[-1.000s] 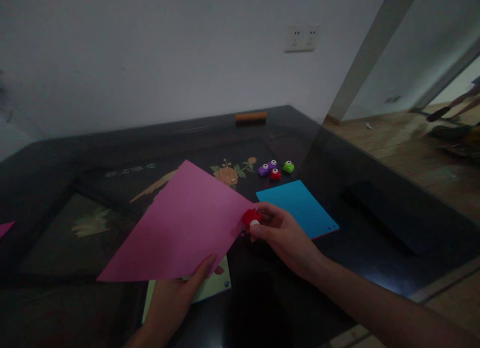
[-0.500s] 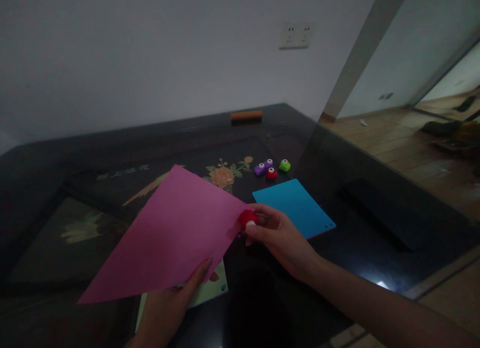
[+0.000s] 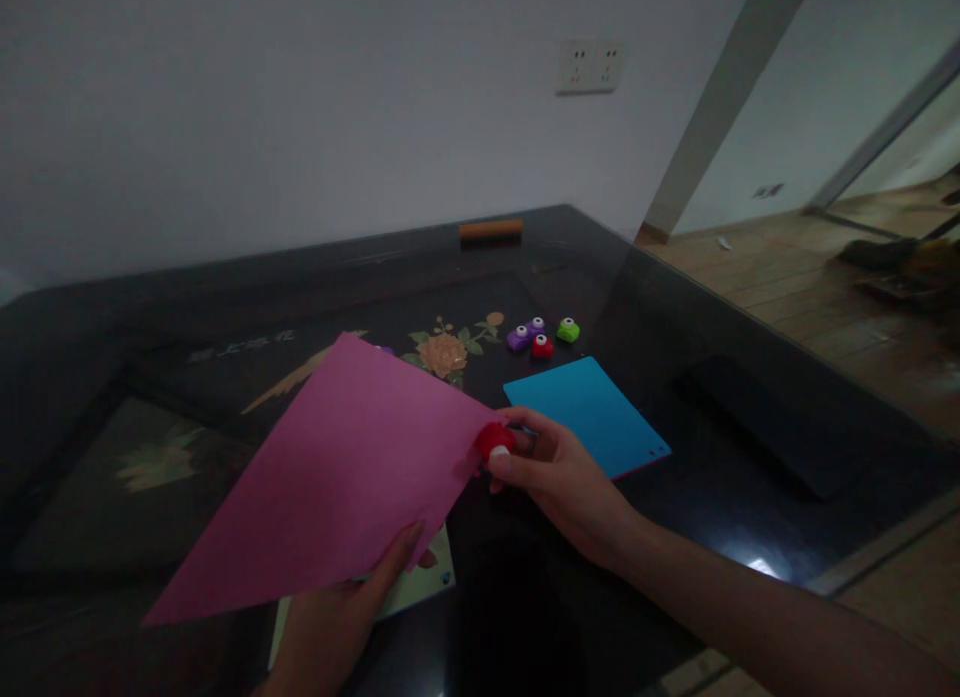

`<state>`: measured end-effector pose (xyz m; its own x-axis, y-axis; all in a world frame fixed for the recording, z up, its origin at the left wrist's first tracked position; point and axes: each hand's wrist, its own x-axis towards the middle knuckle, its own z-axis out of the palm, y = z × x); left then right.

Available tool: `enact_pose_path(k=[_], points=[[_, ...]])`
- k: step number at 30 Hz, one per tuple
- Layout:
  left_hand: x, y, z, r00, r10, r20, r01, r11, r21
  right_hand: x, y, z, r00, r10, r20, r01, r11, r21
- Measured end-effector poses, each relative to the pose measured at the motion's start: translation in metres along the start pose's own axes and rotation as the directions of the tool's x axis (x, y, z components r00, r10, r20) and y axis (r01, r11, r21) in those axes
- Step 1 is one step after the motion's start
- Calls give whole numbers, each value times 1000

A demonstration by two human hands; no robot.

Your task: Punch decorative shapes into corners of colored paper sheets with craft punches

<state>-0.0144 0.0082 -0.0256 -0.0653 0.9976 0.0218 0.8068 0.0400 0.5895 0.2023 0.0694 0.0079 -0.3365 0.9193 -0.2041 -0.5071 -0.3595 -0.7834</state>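
My left hand (image 3: 349, 602) grips the near edge of a pink sheet of paper (image 3: 341, 477), thumb on top and most fingers hidden beneath. The sheet is held tilted above the dark table. At its right corner, my right hand (image 3: 566, 472) pinches a small red craft punch (image 3: 494, 441) with a white button under the thumb. That corner meets the punch; how far it sits in the slot I cannot tell. Below the pink sheet lies a pale green sheet (image 3: 421, 587), mostly covered, with a small cut-out near its corner.
A blue stack of paper (image 3: 585, 407) with small holes at one corner lies right of centre. Beyond it sit purple punches (image 3: 519, 338), a red punch (image 3: 542, 347) and a green punch (image 3: 568, 330). A dark flat case (image 3: 757, 427) lies right; a brown cylinder (image 3: 491, 231) is near the wall.
The pink sheet's left corner has dipped slightly down and left. My right hand keeps the red punch at the same corner. The view has shifted a little.
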Motion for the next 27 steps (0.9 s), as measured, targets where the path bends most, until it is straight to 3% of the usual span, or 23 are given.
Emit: enact_pose_path(k=[10, 17, 21, 27], points=[[-4, 16, -5, 1000, -16, -14, 15, 999, -37, 0, -2, 0, 1000, 8, -11, -8, 1000, -22], [-5, -6, 0, 996, 84, 23, -84, 996, -7, -1, -1, 0, 1000, 7, -18, -8, 1000, -28], [-3, -19, 5, 997, 76, -15, -75, 997, 12, -1, 0, 1, 1000, 1, -22, -2, 999, -33], [-6, -3, 0, 995, 104, 5, -104, 994, 35, -1, -1, 2, 1000, -14, -24, 13, 999, -53]])
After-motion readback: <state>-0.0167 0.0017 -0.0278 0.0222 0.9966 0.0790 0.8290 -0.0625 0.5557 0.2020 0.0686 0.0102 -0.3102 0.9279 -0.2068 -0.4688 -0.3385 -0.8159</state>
